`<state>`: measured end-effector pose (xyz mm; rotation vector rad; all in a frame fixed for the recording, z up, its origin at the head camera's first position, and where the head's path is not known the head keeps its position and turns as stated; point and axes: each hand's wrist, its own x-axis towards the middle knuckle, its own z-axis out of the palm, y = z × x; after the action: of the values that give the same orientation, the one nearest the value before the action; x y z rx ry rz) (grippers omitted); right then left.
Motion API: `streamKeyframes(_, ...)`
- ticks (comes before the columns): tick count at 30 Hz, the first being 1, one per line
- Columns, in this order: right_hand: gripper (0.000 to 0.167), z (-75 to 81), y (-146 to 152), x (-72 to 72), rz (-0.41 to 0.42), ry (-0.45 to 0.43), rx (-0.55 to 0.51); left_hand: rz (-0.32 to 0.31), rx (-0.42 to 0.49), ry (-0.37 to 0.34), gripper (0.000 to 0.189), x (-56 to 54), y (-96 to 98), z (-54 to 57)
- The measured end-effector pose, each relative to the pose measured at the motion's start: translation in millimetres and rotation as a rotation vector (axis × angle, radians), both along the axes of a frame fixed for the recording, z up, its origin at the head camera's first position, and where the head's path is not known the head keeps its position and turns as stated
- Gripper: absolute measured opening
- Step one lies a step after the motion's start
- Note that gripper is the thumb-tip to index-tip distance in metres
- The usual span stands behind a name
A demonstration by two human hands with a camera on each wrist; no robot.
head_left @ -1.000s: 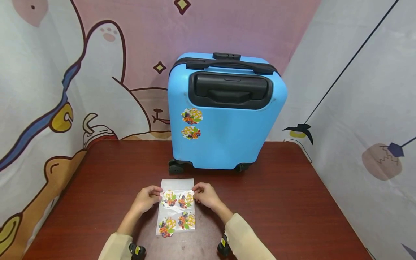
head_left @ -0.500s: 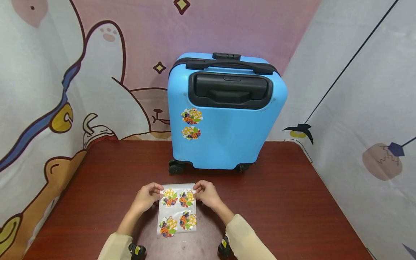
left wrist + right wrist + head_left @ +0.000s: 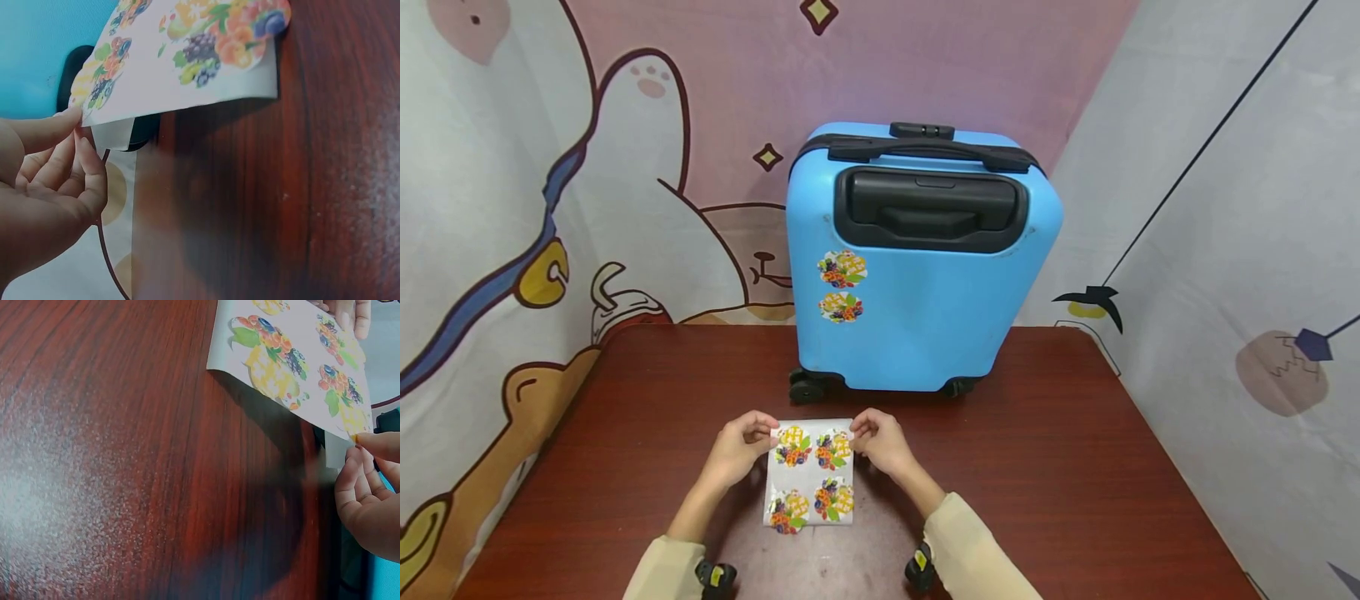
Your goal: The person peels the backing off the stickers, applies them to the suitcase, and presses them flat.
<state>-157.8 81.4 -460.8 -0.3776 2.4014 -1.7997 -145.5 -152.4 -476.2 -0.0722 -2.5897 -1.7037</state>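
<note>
A white sticker sheet (image 3: 811,478) carries several round stickers printed with colourful fruit. My left hand (image 3: 736,446) pinches its upper left corner between thumb and fingertips, while my right hand (image 3: 882,442) pinches the upper right corner. In the left wrist view the sheet (image 3: 137,94) slopes above the tabletop and casts a shadow under it. A folded-back white part of the paper hangs below the fingertips there. The lower left sticker (image 3: 787,512) sticks out past the sheet's bottom edge. Both hands stay at the far end of the sheet, in front of the suitcase.
A light blue suitcase (image 3: 917,321) with black handles stands upright on the reddish-brown table (image 3: 1075,467). Two matching fruit stickers, an upper one (image 3: 842,268) and a lower one (image 3: 841,307), are on its left side. Behind hangs a cartoon-printed cloth (image 3: 715,100).
Both hands have moved slightly away from me with the sheet, and its lower edge has risen in view. The white strip beyond the upper stickers has become much narrower.
</note>
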Motion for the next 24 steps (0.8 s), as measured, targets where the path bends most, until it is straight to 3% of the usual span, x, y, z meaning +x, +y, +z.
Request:
streamKeyframes(5, 0.012, 9.0, 1.1, 6.0, 0.003, 0.004, 0.013, 0.017, -0.006, 0.017, 0.016, 0.1, 1.0, 1.3)
streamKeyframes(15, 0.010, 14.7, 4.3, 3.0, -0.040, -0.004, -0.008, 0.048, -0.010, 0.027, 0.016, 2.0, 2.7, 4.7)
streamKeyframes(24, 0.013, 28.2, -4.3, 0.4, 0.019, 0.038, -0.028, 0.049, -0.005, 0.036, 0.016, 2.7, 9.2, 6.2)
